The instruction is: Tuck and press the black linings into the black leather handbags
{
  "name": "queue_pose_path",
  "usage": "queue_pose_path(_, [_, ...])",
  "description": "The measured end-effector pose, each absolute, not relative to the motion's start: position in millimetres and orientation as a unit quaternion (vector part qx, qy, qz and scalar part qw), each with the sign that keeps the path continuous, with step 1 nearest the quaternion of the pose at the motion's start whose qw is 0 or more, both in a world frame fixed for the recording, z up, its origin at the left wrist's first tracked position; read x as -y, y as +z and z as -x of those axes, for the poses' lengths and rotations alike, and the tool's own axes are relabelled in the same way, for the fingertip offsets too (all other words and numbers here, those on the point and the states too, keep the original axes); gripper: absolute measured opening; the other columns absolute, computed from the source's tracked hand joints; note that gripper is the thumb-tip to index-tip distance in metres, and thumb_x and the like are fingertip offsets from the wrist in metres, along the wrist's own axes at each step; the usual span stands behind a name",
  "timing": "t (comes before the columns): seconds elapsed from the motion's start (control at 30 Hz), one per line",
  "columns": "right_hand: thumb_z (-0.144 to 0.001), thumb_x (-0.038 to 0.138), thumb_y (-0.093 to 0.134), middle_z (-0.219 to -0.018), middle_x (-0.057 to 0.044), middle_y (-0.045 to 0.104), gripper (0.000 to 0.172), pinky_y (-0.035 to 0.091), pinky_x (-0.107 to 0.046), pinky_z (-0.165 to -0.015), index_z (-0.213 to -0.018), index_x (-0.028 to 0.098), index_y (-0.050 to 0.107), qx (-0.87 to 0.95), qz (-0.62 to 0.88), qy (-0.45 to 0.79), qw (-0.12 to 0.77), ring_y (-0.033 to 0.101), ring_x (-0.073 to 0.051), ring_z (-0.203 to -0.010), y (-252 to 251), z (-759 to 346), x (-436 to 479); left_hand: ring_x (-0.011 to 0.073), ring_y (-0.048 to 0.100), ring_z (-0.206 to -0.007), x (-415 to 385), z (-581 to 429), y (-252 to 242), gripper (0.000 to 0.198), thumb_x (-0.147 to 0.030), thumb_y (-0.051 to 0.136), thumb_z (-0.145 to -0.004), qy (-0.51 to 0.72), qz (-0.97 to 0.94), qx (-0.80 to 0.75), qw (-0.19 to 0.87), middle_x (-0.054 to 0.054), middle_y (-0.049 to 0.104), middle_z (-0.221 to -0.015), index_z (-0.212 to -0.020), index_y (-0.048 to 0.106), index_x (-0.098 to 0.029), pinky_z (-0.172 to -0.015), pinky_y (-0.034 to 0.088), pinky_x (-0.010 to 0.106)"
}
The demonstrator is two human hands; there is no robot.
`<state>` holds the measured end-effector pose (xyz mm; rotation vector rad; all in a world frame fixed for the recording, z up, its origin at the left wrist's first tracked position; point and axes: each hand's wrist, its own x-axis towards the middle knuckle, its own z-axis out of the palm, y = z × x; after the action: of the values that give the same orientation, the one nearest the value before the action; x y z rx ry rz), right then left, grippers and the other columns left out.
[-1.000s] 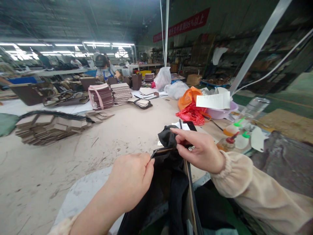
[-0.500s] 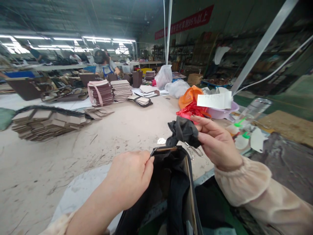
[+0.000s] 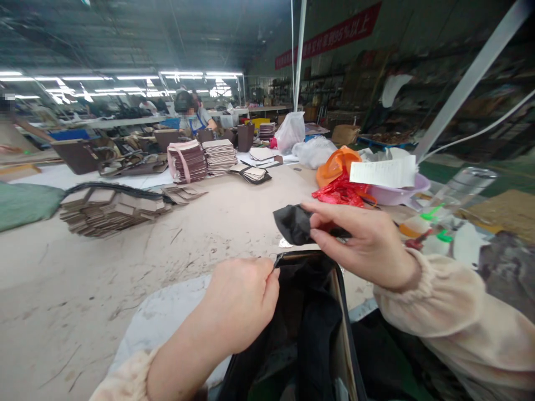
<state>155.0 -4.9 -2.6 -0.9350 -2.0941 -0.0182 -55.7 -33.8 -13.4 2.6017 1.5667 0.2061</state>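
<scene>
Black cloth [image 3: 293, 224] shifted left, pointing left, pinched by right hand [image 3: 361, 239], left hand [image 3: 243, 301] pinching black bag [image 3: 315, 328], long axis near-to-far

One left hand [image 3: 238, 303] and one right hand [image 3: 359, 236] make two hands. One black bag [image 3: 349, 328], one black cloth [image 3: 295, 224]. One strapped stack [image 3: 194, 164] and one loose stack [image 3: 219, 157]: two tall stacks, side by side. One fanned pile [image 3: 108, 211], its cards overlapping too closely to count. Two white bags [image 3: 291, 132], one orange bag [image 3: 334, 164], one red bag [image 3: 339, 192]: four plastic bags. One basin [image 3: 395, 195], one clear bottle [image 3: 466, 186], two green nozzles [image 3: 432, 213]. One banner [image 3: 332, 36]. At least three co-workers [image 3: 195, 120], the farthest too blurred to count.
</scene>
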Motion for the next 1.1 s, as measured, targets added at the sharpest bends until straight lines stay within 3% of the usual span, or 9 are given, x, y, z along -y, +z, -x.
queue_pose_path(0.2, [-0.087, 0.016, 0.045, -0.088, -0.005, 0.066, 0.043, 0.048, -0.026, -0.075, -0.13, 0.018, 0.047, 0.933, 0.253, -0.018, 0.256, 0.059, -0.014, -0.081, -5, -135, -6, 0.0153, 0.056, -0.057, 32, 59, -15, 0.038, -0.032, 0.03, -0.091, 0.07, -0.845, -0.528, 0.049, 0.004, 0.064, -0.066, -0.071, 0.06, -0.018, -0.055, 0.033, 0.028])
queue_pose_path(0.43, [-0.089, 0.011, 0.039, -0.09, -0.009, 0.067, 0.038, 0.048, -0.029, -0.075, -0.126, 0.01, 0.049, 0.963, 0.199, -0.13, 0.125, 0.057, -0.017, -0.085, 6, -121, -3, 0.0179, 0.061, -0.063, 29, 60, -18, 0.037, -0.026, 0.029, -0.09, 0.087, -0.852, -0.515, 0.04, 0.005, 0.068, -0.073, -0.076, 0.062, -0.019, -0.058, 0.037, 0.03])
queue_pose_path(0.57, [-0.091, 0.011, 0.035, -0.083, -0.01, 0.067, 0.035, 0.048, -0.03, -0.066, -0.12, 0.005, 0.053, 0.951, 0.214, -0.189, 0.115, 0.057, -0.018, -0.076, 4, -110, 8, 0.0176, 0.06, -0.057, 28, 60, -16, 0.035, -0.024, 0.031, -0.088, 0.081, -0.851, -0.517, 0.035, 0.005, 0.067, -0.067, -0.073, 0.062, -0.017, -0.053, 0.035, 0.029])
queue_pose_path(0.73, [-0.09, 0.01, 0.034, -0.075, -0.009, 0.067, 0.035, 0.044, -0.029, -0.054, -0.116, 0.002, 0.056, 0.934, 0.218, -0.229, 0.168, 0.055, -0.017, -0.067, -4, -107, 15, 0.019, 0.062, -0.059, 29, 60, -15, 0.036, -0.025, 0.031, -0.089, 0.084, -0.848, -0.522, 0.038, 0.007, 0.068, -0.069, -0.071, 0.062, -0.017, -0.053, 0.036, 0.029])
queue_pose_path(1.1, [-0.091, 0.01, 0.032, -0.071, -0.009, 0.063, 0.035, 0.043, -0.03, -0.052, -0.112, 0.001, 0.058, 0.927, 0.238, -0.246, 0.153, 0.054, -0.018, -0.065, -6, -108, 19, 0.0199, 0.062, -0.059, 30, 57, -14, 0.035, -0.025, 0.032, -0.088, 0.085, -0.849, -0.519, 0.045, 0.006, 0.069, -0.069, -0.071, 0.062, -0.017, -0.052, 0.036, 0.029])
